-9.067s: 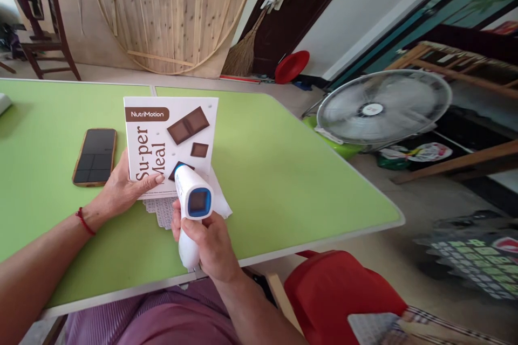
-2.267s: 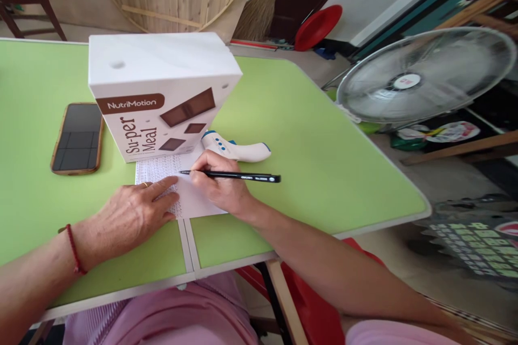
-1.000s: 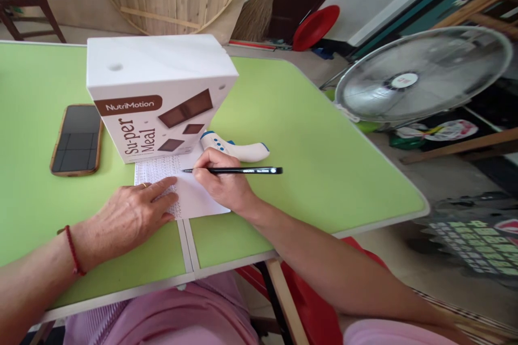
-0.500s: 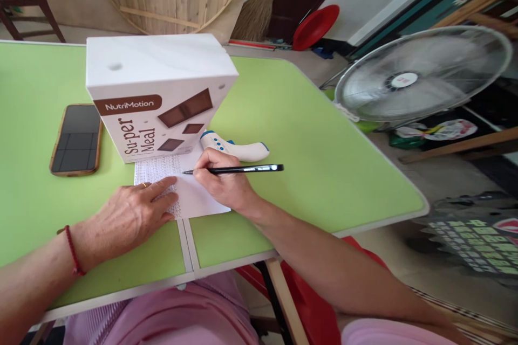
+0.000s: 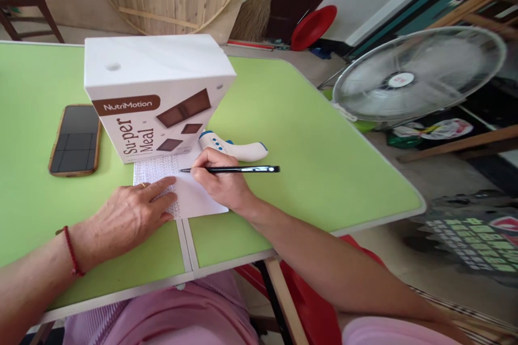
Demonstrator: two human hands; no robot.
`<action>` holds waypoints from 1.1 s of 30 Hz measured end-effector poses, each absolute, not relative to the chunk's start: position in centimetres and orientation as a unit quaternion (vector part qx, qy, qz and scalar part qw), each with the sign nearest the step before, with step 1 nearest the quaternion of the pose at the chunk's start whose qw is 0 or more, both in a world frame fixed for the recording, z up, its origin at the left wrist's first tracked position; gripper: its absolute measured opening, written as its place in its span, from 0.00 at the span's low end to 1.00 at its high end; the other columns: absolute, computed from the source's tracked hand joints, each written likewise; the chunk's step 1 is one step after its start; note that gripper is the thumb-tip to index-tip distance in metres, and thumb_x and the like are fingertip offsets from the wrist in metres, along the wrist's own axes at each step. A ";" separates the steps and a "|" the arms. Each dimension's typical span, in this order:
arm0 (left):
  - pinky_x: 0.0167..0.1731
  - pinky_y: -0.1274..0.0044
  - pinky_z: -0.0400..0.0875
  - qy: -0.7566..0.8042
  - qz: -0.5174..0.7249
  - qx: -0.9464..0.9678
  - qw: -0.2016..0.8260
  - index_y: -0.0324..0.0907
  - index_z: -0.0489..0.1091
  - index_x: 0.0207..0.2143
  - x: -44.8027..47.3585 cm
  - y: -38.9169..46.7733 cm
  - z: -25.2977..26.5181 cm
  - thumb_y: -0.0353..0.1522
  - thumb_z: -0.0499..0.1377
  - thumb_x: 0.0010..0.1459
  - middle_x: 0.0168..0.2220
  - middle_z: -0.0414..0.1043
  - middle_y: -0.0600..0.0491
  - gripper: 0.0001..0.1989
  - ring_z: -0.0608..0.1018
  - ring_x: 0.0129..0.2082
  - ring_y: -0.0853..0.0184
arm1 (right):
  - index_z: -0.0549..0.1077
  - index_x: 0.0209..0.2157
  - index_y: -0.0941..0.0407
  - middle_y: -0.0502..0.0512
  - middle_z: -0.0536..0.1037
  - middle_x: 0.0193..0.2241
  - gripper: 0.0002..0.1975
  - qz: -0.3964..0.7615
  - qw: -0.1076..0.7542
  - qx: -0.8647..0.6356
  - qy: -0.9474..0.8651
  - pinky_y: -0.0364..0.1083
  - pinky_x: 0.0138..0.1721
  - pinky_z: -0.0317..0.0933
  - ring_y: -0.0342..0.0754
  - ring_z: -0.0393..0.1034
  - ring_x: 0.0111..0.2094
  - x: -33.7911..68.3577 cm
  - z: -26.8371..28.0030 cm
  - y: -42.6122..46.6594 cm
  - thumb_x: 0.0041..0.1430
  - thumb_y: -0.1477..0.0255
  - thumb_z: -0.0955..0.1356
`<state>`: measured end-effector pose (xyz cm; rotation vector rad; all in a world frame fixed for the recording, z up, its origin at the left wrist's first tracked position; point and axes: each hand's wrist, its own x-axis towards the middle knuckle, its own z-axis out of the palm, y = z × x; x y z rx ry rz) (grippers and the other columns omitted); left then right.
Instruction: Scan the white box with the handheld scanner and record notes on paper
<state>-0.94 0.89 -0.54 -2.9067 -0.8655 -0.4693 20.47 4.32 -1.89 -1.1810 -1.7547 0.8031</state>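
Observation:
A sheet of white paper (image 5: 198,199), its left part covered in handwriting, lies on the green table. My left hand (image 5: 129,215) rests with its fingers stretched out over the paper's lower left, pressing on it. My right hand (image 5: 220,178) grips a black pen (image 5: 254,169), whose tip points left and meets the paper or hovers just over it, beside the written rows. Behind the paper stands a white NutriMotion box (image 5: 162,81), hiding the far edge of the sheet. A white and blue handheld thermometer (image 5: 243,150) lies just beyond my right hand.
A phone (image 5: 75,140) in a brown case lies left of the box on the green table (image 5: 307,135). Off the table's right side stands a fan (image 5: 416,75). A red basin (image 5: 313,28) and a straw broom (image 5: 257,11) are on the far side.
The pen and my right hand have shifted very slightly, along with a small drift of the whole view. My left hand stays in place on the paper.

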 end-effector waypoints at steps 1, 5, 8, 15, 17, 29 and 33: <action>0.21 0.71 0.77 -0.282 -0.154 -0.946 0.037 0.38 0.73 0.41 -0.9 0.9 -0.5 0.31 0.49 0.68 0.53 0.74 0.44 0.13 0.82 0.29 0.61 | 0.63 0.21 0.53 0.44 0.67 0.17 0.05 0.323 0.425 -0.471 -0.702 0.42 0.20 0.52 0.40 0.57 0.19 20.5 -1.9 4.3 0.49 0.73 0.64; 0.22 0.71 0.77 -0.284 -0.151 -0.946 0.040 0.38 0.73 0.41 -0.9 0.9 -0.5 0.31 0.50 0.68 0.53 0.74 0.44 0.12 0.82 0.29 0.61 | 0.63 0.21 0.53 0.44 0.66 0.17 0.05 0.329 0.426 -0.468 -0.701 0.41 0.20 0.51 0.39 0.56 0.18 20.4 -1.9 4.3 0.49 0.73 0.64; 0.22 0.71 0.77 -0.285 -0.149 -0.946 0.039 0.38 0.73 0.42 -0.9 0.9 -0.5 0.31 0.51 0.68 0.54 0.74 0.44 0.12 0.82 0.29 0.61 | 0.63 0.21 0.53 0.44 0.66 0.16 0.05 0.334 0.423 -0.469 -0.700 0.41 0.20 0.51 0.39 0.56 0.18 20.4 -1.9 4.3 0.48 0.73 0.64; 0.22 0.71 0.77 -0.280 -0.150 -0.947 0.037 0.38 0.73 0.41 -0.9 0.8 -0.5 0.31 0.49 0.68 0.54 0.74 0.43 0.13 0.82 0.29 0.62 | 0.63 0.21 0.53 0.44 0.66 0.16 0.05 0.322 0.427 -0.470 -0.703 0.41 0.20 0.52 0.40 0.57 0.18 20.4 -1.9 4.3 0.48 0.73 0.64; 0.23 0.73 0.77 -0.284 -0.144 -0.947 0.037 0.38 0.73 0.41 -0.9 0.8 -0.5 0.31 0.50 0.68 0.54 0.74 0.43 0.13 0.82 0.29 0.63 | 0.63 0.21 0.53 0.44 0.67 0.16 0.05 0.321 0.427 -0.474 -0.700 0.41 0.20 0.52 0.40 0.57 0.18 20.4 -1.8 4.3 0.48 0.73 0.64; 0.22 0.70 0.78 -0.279 -0.146 -0.949 0.027 0.37 0.73 0.42 -0.9 1.0 -0.5 0.32 0.50 0.69 0.54 0.74 0.43 0.13 0.83 0.29 0.60 | 0.76 0.34 0.55 0.52 0.76 0.27 0.10 0.007 0.237 -0.396 -0.887 0.44 0.28 0.59 0.44 0.68 0.27 23.5 0.9 3.8 0.60 0.77 0.62; 0.25 0.73 0.77 -0.257 -0.182 -0.949 0.010 0.38 0.71 0.40 -1.1 1.0 -0.2 0.32 0.48 0.70 0.48 0.77 0.45 0.13 0.82 0.30 0.64 | 0.76 0.44 0.58 0.58 0.77 0.33 0.17 -0.080 0.120 -0.393 -0.908 0.45 0.29 0.58 0.48 0.70 0.33 24.0 1.3 3.5 0.62 0.83 0.59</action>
